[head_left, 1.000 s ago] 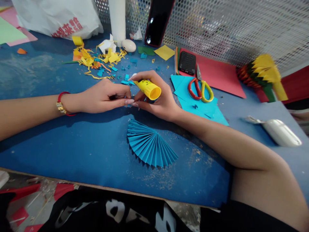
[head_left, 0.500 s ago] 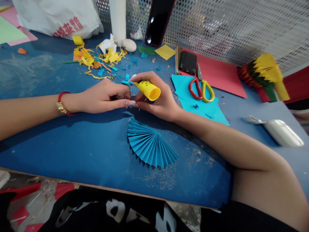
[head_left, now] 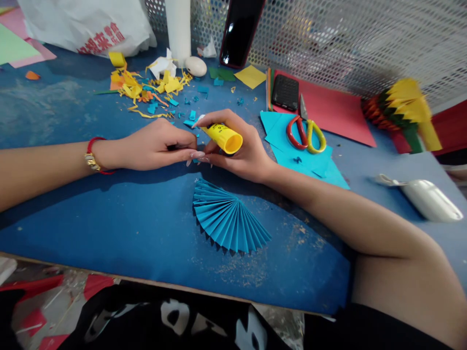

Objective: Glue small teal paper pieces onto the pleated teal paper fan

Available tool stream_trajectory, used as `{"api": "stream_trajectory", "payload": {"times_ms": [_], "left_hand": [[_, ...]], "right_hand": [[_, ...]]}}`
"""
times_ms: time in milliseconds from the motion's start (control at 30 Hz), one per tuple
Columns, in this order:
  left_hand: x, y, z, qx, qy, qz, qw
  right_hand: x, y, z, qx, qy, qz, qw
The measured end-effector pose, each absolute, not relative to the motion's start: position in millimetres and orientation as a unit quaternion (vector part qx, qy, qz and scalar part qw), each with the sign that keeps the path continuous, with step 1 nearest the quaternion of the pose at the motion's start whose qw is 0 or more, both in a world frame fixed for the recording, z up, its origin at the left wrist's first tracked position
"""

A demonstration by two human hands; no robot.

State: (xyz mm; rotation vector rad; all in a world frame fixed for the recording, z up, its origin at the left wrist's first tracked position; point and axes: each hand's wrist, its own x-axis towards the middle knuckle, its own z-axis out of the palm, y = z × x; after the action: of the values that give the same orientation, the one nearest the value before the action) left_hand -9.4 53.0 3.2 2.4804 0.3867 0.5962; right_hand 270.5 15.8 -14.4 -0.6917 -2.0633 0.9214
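Note:
My right hand is curled round a yellow glue stick, whose open hollow end faces me. Its thumb and finger tips meet those of my left hand, which is closed in a pinch with a red string bracelet at the wrist. What lies between the touching fingertips is too small to make out. Just below the hands a pleated blue paper fan rests spread on the blue table.
Paper scraps lie behind my left hand. Right of my right hand are blue sheets with red-and-yellow scissors, a red sheet and a black case. A phone leans at the back; a white object lies right.
Both hands stay nearly in place, with only slight shifts of the fingers. The glue stick has barely turned. The view has moved very slightly.

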Motion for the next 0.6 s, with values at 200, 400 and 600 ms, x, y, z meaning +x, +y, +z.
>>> {"api": "stream_trajectory", "payload": {"times_ms": [200,400,600], "left_hand": [[-10.7,53.7,1.4,0.925,0.144,0.220,0.273],[-10.3,53.8,1.3,0.925,0.144,0.225,0.270],[-9.5,54.9,-0.3,0.925,0.139,0.228,0.270]], "right_hand": [[270.4,16.4,-14.1,-0.270,-0.812,0.353,0.378],[269.3,14.8,-11.4,-0.256,-0.808,0.364,0.386],[268.6,15.5,-11.7,-0.257,-0.810,0.368,0.378]]}}
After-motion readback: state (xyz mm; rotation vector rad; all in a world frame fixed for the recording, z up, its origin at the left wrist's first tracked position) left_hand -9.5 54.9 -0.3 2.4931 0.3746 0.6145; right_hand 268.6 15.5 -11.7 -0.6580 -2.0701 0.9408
